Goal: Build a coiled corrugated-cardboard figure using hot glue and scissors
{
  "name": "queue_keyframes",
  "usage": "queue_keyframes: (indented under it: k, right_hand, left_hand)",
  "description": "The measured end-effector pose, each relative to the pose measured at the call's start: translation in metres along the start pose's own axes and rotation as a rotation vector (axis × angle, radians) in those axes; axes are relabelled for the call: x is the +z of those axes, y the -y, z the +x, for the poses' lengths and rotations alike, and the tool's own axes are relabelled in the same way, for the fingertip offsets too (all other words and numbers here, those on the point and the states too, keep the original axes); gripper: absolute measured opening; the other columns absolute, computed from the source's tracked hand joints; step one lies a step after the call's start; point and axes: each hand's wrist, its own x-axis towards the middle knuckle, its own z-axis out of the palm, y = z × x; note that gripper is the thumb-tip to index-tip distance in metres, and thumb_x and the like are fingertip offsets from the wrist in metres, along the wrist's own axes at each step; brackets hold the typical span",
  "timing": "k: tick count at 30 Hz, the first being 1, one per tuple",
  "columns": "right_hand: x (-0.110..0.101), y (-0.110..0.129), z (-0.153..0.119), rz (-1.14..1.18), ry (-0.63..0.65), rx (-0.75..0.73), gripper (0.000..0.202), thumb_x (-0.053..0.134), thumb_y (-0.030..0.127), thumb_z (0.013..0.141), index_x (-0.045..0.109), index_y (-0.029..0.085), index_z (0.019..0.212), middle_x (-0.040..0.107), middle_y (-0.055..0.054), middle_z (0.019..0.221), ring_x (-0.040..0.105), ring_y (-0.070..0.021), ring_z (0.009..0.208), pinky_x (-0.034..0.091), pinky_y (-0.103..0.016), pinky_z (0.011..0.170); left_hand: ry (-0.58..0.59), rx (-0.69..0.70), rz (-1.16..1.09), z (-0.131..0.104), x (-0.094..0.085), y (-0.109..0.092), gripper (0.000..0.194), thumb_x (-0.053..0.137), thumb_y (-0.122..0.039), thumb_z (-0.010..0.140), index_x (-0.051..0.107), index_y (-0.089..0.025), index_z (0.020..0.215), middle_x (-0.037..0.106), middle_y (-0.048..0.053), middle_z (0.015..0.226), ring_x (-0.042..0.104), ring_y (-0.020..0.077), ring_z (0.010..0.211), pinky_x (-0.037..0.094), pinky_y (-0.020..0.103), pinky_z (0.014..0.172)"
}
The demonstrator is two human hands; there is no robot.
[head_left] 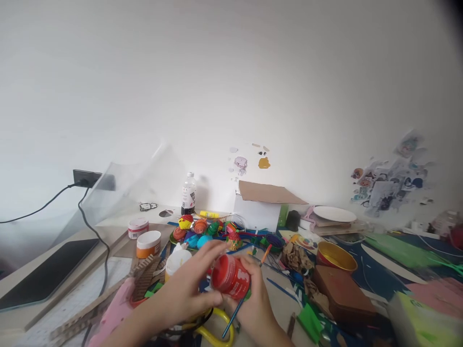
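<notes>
My right hand (258, 299) grips a red paint jar (237, 279), tilted so its mouth faces left. The same hand also holds a paintbrush (233, 319); its blue handle points down and its orange tip (266, 253) shows above the fingers. My left hand (197, 279) is beside the jar's mouth, thumb and fingers spread apart; I cannot tell whether the thumb touches the jar. Behind the left hand stands a white paint jar (177, 262), partly hidden. A yellow-handled tool (221, 327) lies below the hands.
Colourful wrapped balls (200, 226) lie beyond the hands. An orange paint jar (148, 243) and a pink glue gun (115, 308) are left. A dark tablet (50, 270) and black cable (106, 250) lie farther left. A brown box (340, 294) and gold bowl (336, 255) are right.
</notes>
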Motion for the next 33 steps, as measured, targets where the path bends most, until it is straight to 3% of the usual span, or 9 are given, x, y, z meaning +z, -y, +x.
queue_keyframes:
  k: [2,5,9,11,13,20,25,30,33]
  right_hand:
    - [-0.001,-0.002,0.000,-0.018,-0.010,0.016,0.066,0.070,0.012,0.062,0.041,0.021,0.121,0.054,-0.013,0.120,0.055,-0.0265,0.110,0.051,-0.037,0.086]
    - [-0.001,0.000,0.000,-0.018,-0.017,-0.029,0.063,0.069,0.014,0.065,0.041,0.021,0.121,0.054,-0.013,0.119,0.055,-0.0261,0.110,0.051,-0.036,0.085]
    - [0.000,0.005,0.003,0.038,-0.010,-0.095,0.062,0.065,0.013,0.070,0.036,0.023,0.123,0.054,-0.012,0.117,0.055,-0.0244,0.110,0.049,-0.039,0.087]
    - [0.001,0.006,0.003,0.056,-0.031,-0.074,0.063,0.065,0.010,0.069,0.035,0.024,0.124,0.054,-0.012,0.117,0.055,-0.0239,0.108,0.049,-0.039,0.087]
    - [0.001,0.006,0.003,0.082,-0.070,-0.016,0.062,0.066,0.012,0.070,0.036,0.024,0.123,0.053,-0.012,0.117,0.054,-0.0243,0.109,0.048,-0.038,0.087]
    - [-0.007,0.002,-0.001,0.359,-0.078,0.216,0.067,0.074,0.032,0.067,0.037,0.026,0.123,0.049,-0.013,0.125,0.053,-0.0275,0.112,0.046,-0.040,0.090]
    - [-0.013,0.001,-0.001,0.450,-0.114,0.367,0.069,0.077,0.044,0.060,0.041,0.030,0.118,0.055,-0.008,0.118,0.059,-0.0278,0.099,0.051,-0.038,0.081]
    - [-0.013,0.004,0.004,0.475,-0.213,0.428,0.065,0.071,0.055,0.063,0.041,0.031,0.116,0.056,-0.008,0.112,0.060,-0.0265,0.094,0.053,-0.033,0.070]
    - [-0.015,0.004,0.007,0.498,-0.246,0.455,0.061,0.069,0.054,0.066,0.041,0.029,0.114,0.055,-0.009,0.112,0.061,-0.0255,0.092,0.052,-0.034,0.071]
  left_hand:
    - [0.057,0.073,0.050,-0.002,-0.002,-0.002,0.053,0.053,-0.047,0.081,0.041,-0.030,0.130,0.045,0.009,0.131,0.049,0.0261,0.114,0.042,0.034,0.092]
    - [0.042,0.033,0.067,-0.001,-0.002,-0.007,0.048,0.056,-0.042,0.081,0.045,-0.029,0.126,0.052,0.010,0.119,0.055,0.0232,0.103,0.045,0.032,0.087]
    - [-0.095,-0.171,-0.050,0.003,0.002,-0.012,0.037,0.053,-0.049,0.080,0.054,-0.020,0.102,0.061,0.004,0.082,0.057,0.0194,0.072,0.047,0.027,0.063]
    - [-0.159,-0.295,-0.182,0.004,0.002,-0.015,0.033,0.041,-0.050,0.086,0.053,-0.019,0.085,0.053,-0.002,0.061,0.050,0.0149,0.057,0.041,0.023,0.052]
    - [-0.201,-0.389,-0.333,0.004,0.002,-0.017,0.037,0.034,-0.052,0.087,0.052,-0.019,0.080,0.047,-0.004,0.056,0.046,0.0128,0.051,0.038,0.021,0.047]
    - [-0.191,-0.434,-0.703,-0.001,0.010,-0.018,0.051,0.041,-0.065,0.078,0.051,-0.023,0.106,0.059,0.000,0.075,0.055,0.0154,0.058,0.048,0.027,0.054]
    - [-0.212,-0.303,-0.935,0.002,0.011,-0.013,0.057,0.058,-0.066,0.067,0.046,-0.022,0.100,0.061,0.003,0.086,0.060,0.0181,0.068,0.049,0.030,0.059]
    - [-0.388,-0.233,-0.728,-0.005,-0.014,0.022,0.059,0.071,-0.057,0.060,0.041,-0.024,0.098,0.060,0.008,0.104,0.061,0.0261,0.093,0.051,0.038,0.078]
    - [-0.500,-0.269,-0.508,-0.019,-0.030,0.053,0.078,0.074,-0.049,0.059,0.030,-0.025,0.118,0.053,0.011,0.114,0.055,0.0286,0.109,0.048,0.042,0.088]
